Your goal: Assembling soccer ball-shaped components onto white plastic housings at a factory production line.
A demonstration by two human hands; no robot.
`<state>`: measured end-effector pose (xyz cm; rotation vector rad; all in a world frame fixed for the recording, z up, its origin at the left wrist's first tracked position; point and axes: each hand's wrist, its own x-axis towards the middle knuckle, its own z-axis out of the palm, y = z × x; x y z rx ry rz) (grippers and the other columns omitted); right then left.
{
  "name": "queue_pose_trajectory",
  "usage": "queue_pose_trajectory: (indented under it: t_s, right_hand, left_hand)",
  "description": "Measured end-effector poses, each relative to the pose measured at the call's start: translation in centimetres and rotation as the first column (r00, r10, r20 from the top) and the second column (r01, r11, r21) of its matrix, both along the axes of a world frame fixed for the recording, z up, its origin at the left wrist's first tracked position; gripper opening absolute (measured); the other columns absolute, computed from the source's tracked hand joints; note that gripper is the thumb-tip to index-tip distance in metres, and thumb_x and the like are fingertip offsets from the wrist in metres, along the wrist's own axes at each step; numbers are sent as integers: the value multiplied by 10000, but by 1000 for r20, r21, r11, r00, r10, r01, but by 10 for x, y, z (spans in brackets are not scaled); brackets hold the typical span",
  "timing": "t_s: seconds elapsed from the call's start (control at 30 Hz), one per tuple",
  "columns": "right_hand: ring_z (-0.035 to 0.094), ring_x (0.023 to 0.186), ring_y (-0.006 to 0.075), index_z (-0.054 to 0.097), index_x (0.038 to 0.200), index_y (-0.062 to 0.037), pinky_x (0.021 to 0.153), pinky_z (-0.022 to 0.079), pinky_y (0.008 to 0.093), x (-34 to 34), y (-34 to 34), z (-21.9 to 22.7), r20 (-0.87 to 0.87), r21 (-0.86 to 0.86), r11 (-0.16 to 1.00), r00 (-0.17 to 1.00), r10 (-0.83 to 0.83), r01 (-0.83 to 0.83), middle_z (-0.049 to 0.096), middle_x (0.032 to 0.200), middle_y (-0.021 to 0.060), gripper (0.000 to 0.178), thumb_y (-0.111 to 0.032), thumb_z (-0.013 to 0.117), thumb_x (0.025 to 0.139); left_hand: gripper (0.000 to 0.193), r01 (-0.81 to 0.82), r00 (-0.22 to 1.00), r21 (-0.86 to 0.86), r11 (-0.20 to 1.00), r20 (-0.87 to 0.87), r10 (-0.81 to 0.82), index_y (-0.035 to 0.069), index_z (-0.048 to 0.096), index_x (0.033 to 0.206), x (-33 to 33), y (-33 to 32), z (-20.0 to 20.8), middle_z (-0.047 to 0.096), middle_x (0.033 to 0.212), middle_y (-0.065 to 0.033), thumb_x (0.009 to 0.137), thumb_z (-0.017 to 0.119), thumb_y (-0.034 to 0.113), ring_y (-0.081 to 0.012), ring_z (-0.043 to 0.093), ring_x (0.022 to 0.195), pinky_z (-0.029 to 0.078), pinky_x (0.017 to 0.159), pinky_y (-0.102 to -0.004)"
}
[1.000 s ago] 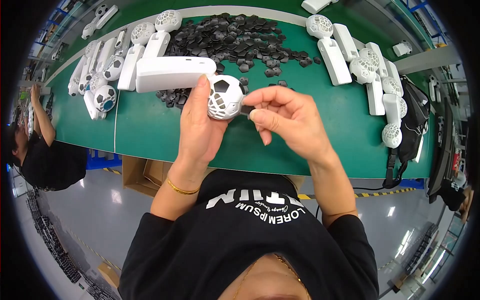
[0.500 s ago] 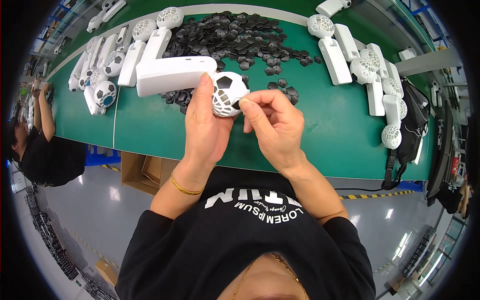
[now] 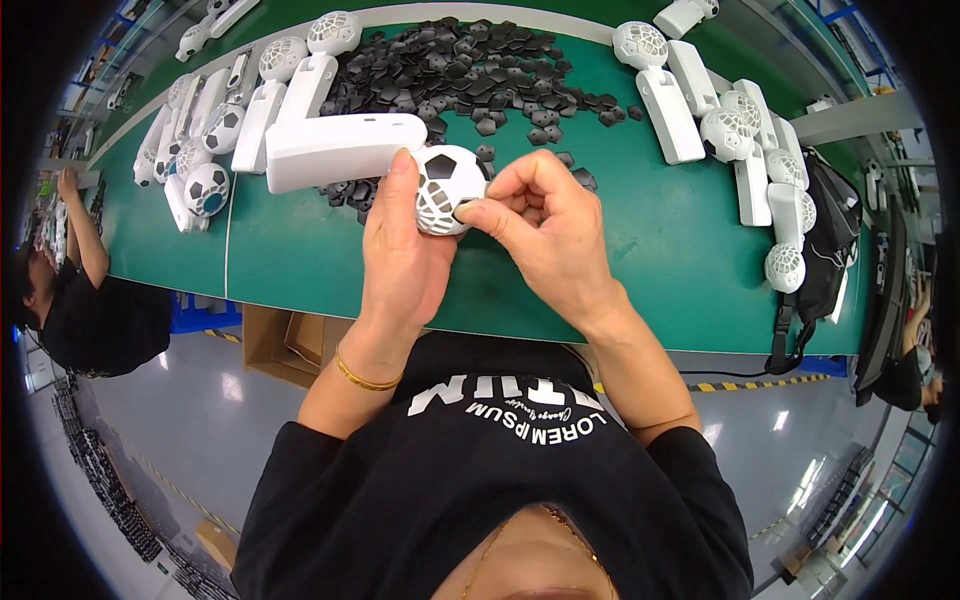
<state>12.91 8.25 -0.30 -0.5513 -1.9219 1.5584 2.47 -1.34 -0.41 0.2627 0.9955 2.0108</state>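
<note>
My left hand (image 3: 405, 245) is wrapped round a white device, its thumb up along the near side. The device has a long white block-shaped arm (image 3: 345, 152) reaching left and a soccer-ball-shaped head (image 3: 452, 172) with black pentagons and open lattice cells. At the ball's right side, my right hand (image 3: 548, 225) pinches a small black pentagon piece (image 3: 464, 208) between thumb and index finger against the shell. The fingers hide most of that piece. Both hands are above the green table (image 3: 640, 250).
A heap of black pentagon pieces (image 3: 460, 75) lies behind the device. More white ball-headed devices stand in rows at left (image 3: 265, 125) and right (image 3: 670, 115). A black backpack (image 3: 828, 230) rests at the table's right end. Another person (image 3: 85, 300) works at far left; a cardboard box (image 3: 265, 345) is below the edge.
The device and my left hand have shifted slightly left. My right thumb has moved further onto the ball's front, and the fingers have curled in more beside it.
</note>
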Motion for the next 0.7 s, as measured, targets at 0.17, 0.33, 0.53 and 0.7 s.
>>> queue_pose_trajectory:
  t_s: [0.17,0.33,0.53,0.7]
  right_hand:
    - [573,755,60,562,1033,-20,589,462,195,0,7,13,130,64,993,988,88,-97,595,896,22,376,-52,786,732]
    - [566,794,88,555,1123,-31,600,464,220,1,0,-9,32,111,982,988,150,-152,575,967,42,482,-117,801,717]
    - [565,780,81,641,1040,-30,614,458,212,11,44,-1,131,145,973,978,163,-181,609,957,41,318,-126,763,762]
    - [578,737,162,662,1016,-29,646,484,280,33,90,-10,439,461,887,878,-190,-38,623,897,69,255,-120,721,786]
  left_hand:
    - [361,19,999,-55,998,-27,-21,27,466,1183,-2,-10,-5,567,1088,-67,1027,383,342,-152,580,994,492,858,-327]
    - [363,22,994,-153,988,-106,-39,20,452,1215,1,-21,-1,555,1106,-80,1028,383,324,-158,568,1010,486,868,-326]
    - [408,59,998,-65,996,19,-58,16,453,1235,2,-11,-1,570,1134,-97,1023,383,357,-203,583,1037,503,865,-369]
    - [407,97,995,-37,995,13,-96,20,464,1223,-9,-5,-1,601,1084,-125,1020,384,364,-244,621,995,542,844,-463]
